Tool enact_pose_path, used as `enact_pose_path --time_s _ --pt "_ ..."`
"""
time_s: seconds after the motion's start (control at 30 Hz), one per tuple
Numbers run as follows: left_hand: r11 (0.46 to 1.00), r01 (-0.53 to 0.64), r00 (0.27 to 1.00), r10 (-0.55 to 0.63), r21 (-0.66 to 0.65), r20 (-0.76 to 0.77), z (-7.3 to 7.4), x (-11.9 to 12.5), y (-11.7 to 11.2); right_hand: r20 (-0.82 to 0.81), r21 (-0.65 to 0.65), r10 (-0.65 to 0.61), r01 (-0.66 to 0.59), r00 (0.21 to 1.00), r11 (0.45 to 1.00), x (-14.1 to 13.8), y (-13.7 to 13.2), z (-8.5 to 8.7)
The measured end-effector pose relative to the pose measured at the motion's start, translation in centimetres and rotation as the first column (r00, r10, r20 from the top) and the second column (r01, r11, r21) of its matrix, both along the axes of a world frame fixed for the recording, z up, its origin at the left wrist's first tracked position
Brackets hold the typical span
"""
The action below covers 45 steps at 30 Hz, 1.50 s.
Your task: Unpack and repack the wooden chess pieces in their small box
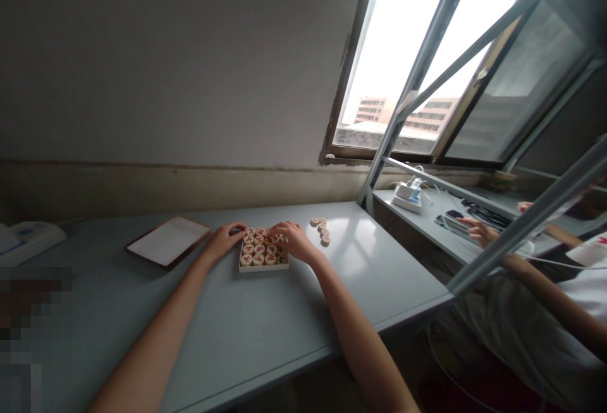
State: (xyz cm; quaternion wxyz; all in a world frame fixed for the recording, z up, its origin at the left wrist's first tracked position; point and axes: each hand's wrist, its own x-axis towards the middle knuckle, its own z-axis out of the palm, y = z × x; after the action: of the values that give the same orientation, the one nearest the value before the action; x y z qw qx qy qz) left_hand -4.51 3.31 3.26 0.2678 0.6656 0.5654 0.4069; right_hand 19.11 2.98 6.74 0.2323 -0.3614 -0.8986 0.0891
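A shallow white box lies on the grey desk, filled with rows of round Chinese chess pieces bearing red characters. At its left edge my left hand curls its fingers against the side. My right hand reaches over the box's right part, fingertips bent down and closed on a chess piece, which they partly hide. Several loose chess pieces lie in a short crooked line right of the box. To the left rests a box lid with a white inside and a dark red rim.
The grey desk meets a wall at the back. A metal bed frame stands at the right, with a window behind. Beyond it are a power strip with cables and a co-worker's hand near a phone. A white object sits far left.
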Motion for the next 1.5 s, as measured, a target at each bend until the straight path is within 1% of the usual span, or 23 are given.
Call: enact_pose_path --time_s 0.3,0.8,0.97,1.1,1.27,1.43,1.5 --pt "1.000 0.010 1.000 -0.009 0.024 -0.025 0.0 0.1 0.0 -0.035 0.044 -0.047 0.049 0.998 0.998 0.0 0.1 0.0" --pt "1.000 -0.004 1.000 0.004 -0.003 0.000 0.3 0.2 -0.2 -0.032 0.045 -0.071 0.073 0.997 0.996 0.3 0.1 0.0" --pt "1.000 -0.006 1.000 0.006 0.008 -0.018 0.0 0.1 0.0 -0.030 0.066 -0.140 0.142 0.990 0.988 0.7 0.5 -0.1" --pt "1.000 0.005 1.000 -0.005 0.015 -0.015 0.0 0.1 0.0 -0.045 0.107 -0.237 0.240 0.971 0.965 1.3 0.9 0.0" --pt "1.000 -0.002 1.000 0.002 0.000 -0.010 0.4 0.3 -0.3 -0.028 0.131 -0.401 0.401 0.916 0.907 2.6 1.2 0.0" --pt "1.000 0.001 1.000 0.000 0.015 -0.016 0.3 0.3 -0.2 0.050 0.145 -0.532 0.521 0.845 0.841 3.9 1.7 -0.7" --pt "1.000 -0.006 1.000 0.006 0.021 -0.015 0.1 0.2 0.0 0.076 0.156 -0.557 0.542 0.827 0.826 4.1 1.9 -1.0"
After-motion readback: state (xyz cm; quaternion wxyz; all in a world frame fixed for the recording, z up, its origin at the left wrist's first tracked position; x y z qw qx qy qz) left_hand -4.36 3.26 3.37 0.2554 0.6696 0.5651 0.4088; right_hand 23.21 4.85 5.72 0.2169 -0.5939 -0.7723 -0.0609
